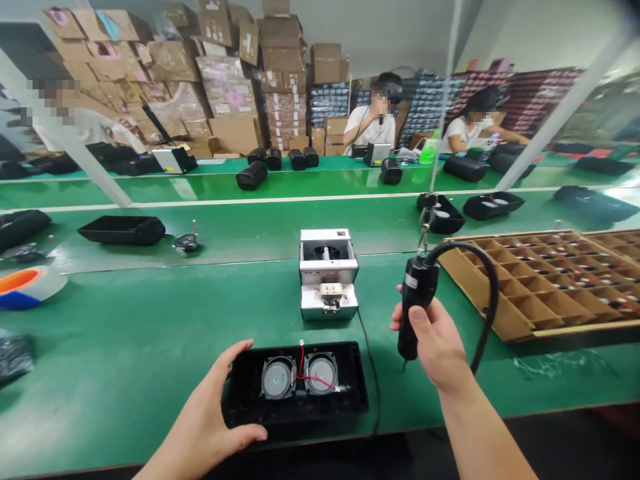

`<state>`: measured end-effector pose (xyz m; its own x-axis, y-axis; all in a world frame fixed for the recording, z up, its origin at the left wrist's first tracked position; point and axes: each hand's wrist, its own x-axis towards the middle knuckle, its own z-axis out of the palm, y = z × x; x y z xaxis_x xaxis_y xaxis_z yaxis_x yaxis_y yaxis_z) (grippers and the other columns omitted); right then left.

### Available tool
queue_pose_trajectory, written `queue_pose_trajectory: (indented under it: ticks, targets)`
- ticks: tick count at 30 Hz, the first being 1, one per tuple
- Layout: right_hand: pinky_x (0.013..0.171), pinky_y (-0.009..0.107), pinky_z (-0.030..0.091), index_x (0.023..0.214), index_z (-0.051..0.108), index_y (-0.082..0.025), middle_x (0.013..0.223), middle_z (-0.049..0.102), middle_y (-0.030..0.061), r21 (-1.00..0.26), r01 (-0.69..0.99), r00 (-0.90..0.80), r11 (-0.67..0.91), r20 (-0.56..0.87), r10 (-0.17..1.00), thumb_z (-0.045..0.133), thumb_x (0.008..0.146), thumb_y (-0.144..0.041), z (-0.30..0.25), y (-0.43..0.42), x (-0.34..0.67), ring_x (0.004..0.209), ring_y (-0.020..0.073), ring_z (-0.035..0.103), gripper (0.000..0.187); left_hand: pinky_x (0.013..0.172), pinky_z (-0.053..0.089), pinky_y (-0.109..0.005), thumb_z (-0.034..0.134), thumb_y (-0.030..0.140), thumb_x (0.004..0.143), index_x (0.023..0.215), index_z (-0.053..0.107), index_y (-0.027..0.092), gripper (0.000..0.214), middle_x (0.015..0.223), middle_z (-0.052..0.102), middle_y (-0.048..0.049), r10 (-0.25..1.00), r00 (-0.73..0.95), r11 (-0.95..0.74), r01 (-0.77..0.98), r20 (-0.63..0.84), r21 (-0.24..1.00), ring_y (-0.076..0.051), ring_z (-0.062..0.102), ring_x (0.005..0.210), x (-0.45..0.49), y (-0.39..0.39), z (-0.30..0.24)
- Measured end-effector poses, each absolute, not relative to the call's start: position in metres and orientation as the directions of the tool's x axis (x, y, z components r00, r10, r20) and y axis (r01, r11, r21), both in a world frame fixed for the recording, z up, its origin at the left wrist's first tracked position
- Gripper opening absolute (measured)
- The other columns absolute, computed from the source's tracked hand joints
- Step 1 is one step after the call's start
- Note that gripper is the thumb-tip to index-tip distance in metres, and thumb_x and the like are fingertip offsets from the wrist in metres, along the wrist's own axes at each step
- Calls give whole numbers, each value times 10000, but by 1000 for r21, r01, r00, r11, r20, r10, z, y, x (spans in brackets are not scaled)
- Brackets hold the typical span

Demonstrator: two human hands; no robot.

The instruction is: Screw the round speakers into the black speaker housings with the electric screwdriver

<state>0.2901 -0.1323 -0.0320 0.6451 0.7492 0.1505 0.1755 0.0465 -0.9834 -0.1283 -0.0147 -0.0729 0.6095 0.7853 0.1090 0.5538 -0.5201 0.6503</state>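
Note:
A black speaker housing [354, 399] lies open side up at the table's front edge. Inside it sit two round speaker drivers [278, 379] with red wires [320, 381] and small white connectors. My left hand [207, 400] grips the housing's left end, thumb along the near side and fingers at the far side. To the right, my right hand [440, 340] is wrapped around a black electric screwdriver [419, 285], upright with its bit pointing down. The tool hangs from a metal hook, right of the housing and apart from it.
Behind the housing stands a white screw feeder [327, 275], its cable running forward. A divided cardboard box [520, 320] of wired parts is at right. A tape roll [30, 287] lies left. Housings [123, 230] and a loose driver [187, 243] rest farther back; several people work beyond.

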Motion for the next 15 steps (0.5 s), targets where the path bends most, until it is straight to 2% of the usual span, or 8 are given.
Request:
queue_pose_trajectory:
  ticks: [2, 5, 8, 11, 12, 15]
  targets:
    - [792, 419, 602, 1204, 687, -231, 921, 758, 35, -971, 231, 660, -63, 108, 744, 730, 951, -799, -43, -137, 290, 813, 240, 736, 624, 1341, 431, -764, 1061, 546, 794, 1780, 274, 420, 1268, 1804, 503, -175, 789, 609, -495, 559, 76, 666, -486, 534, 1641, -127, -18, -68]
    - [790, 428, 569, 1184, 715, -260, 965, 799, 45, -913, 322, 695, -249, 49, 717, 771, 966, -677, -61, -148, 284, 857, 271, 751, 474, 1339, 456, -742, 1112, 470, 729, 1771, 302, 411, 1322, 1791, 524, -171, 807, 591, -444, 593, 12, 672, -475, 558, 1626, -126, -19, -58]
    - [768, 440, 580, 1146, 741, -274, 1045, 844, 72, -834, 394, 726, -386, 26, 687, 747, 953, -672, -77, -159, 276, 870, 305, 780, 443, 1336, 493, -707, 1139, 402, 657, 1767, 370, 361, 1351, 1795, 525, -180, 806, 583, -421, 683, -100, 597, -482, 548, 1633, -119, -14, -39]
    - [827, 471, 633, 1231, 738, -273, 1066, 861, 78, -779, 449, 727, -438, 33, 686, 738, 923, -700, -90, -166, 272, 931, 347, 822, 526, 1384, 411, -739, 1151, 469, 615, 1814, 340, 375, 1450, 1888, 393, -158, 701, 692, -551, 678, -171, 487, -498, 389, 1728, -95, -5, -13]
    - [850, 477, 642, 1252, 732, -272, 1067, 864, 78, -765, 465, 725, -445, 41, 687, 731, 927, -703, -94, -167, 272, 955, 357, 832, 540, 1401, 368, -755, 1153, 479, 606, 1828, 314, 382, 1486, 1891, 391, -149, 650, 736, -600, 649, -187, 468, -498, 369, 1737, -84, -2, -5]
    - [843, 464, 654, 1234, 737, -272, 1073, 874, 82, -734, 503, 718, -457, 60, 693, 716, 950, -711, -104, -169, 276, 959, 355, 846, 524, 1436, 306, -737, 1091, 352, 631, 1826, 335, 381, 1414, 1782, 570, -119, 530, 817, -696, 572, -227, 435, -461, 550, 1636, -62, 4, 12]
